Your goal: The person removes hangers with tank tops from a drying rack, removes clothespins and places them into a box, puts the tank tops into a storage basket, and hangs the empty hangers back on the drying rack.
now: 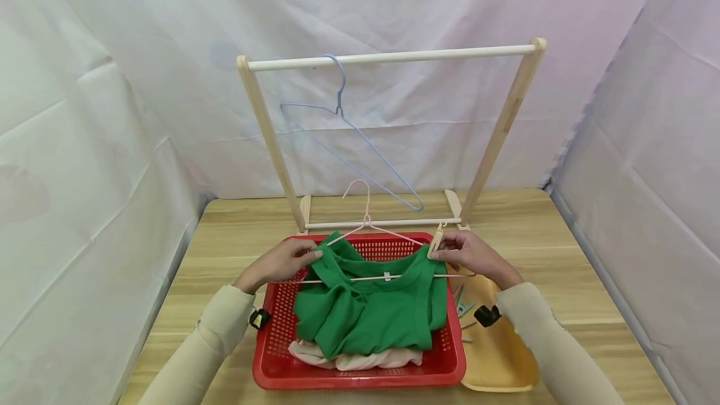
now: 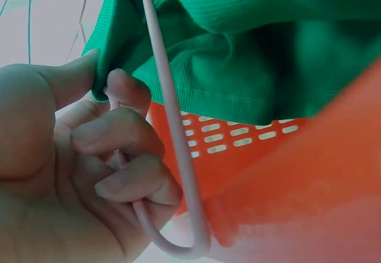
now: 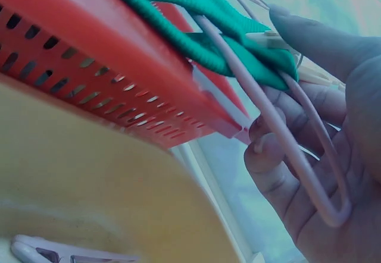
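A green sleeveless top (image 1: 388,317) is spread over a pink wire hanger (image 1: 367,222), its straps lying across the hanger's shoulders. My left hand (image 1: 284,261) pinches the strap on the left between thumb and forefinger. In the left wrist view, the other fingers curl by the hanger's bent end (image 2: 184,252). On the other side, my right hand (image 1: 469,254) grips a pale clothespin (image 1: 436,240) at the right strap. The right wrist view has the clothespin's jaws partly hidden behind the green cloth (image 3: 271,66), and the hanger's end loops past my palm.
Beneath the top stands a red basket (image 1: 360,382) with pale cloth (image 1: 379,360) inside. To its right, a yellow tray (image 1: 497,367) contains several clothespins (image 1: 462,309). Behind, a blue hanger (image 1: 340,105) hangs from the white bar (image 1: 427,55) of a wooden rack.
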The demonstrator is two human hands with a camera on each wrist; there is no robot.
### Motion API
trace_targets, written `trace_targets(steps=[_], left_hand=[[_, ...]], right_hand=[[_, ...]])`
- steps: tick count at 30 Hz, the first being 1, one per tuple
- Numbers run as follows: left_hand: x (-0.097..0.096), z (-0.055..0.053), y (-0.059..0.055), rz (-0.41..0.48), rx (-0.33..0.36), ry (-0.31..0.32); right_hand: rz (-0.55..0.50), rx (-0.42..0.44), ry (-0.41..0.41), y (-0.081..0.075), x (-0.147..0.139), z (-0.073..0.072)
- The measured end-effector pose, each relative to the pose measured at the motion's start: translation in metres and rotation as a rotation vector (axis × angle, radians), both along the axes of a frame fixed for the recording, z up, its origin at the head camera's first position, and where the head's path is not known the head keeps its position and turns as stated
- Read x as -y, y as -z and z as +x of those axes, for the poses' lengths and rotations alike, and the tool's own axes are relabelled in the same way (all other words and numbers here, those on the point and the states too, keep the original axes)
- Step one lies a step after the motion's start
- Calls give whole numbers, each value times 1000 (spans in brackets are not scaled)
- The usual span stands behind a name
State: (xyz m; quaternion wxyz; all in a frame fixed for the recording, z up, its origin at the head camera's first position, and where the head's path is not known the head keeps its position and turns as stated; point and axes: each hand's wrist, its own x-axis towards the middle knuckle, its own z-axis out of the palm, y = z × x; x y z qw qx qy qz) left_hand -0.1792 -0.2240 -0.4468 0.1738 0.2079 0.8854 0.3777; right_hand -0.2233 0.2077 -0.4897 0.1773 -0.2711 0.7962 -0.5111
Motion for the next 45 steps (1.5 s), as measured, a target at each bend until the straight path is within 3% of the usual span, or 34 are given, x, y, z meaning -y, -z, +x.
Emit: trace_targets(steps=[10, 29, 39, 45], left_hand=[[2, 0, 2, 56, 86, -13], [7, 2, 1, 51, 157, -21], [9, 4, 4, 74, 132, -11], [12, 4, 7, 88, 128, 4]], right_hand=[[25, 30, 174, -8, 3, 0], [40, -70, 246, -11, 15, 5], [-11, -157, 242, -43, 28, 25], [-37, -186, 249, -45, 27, 27]])
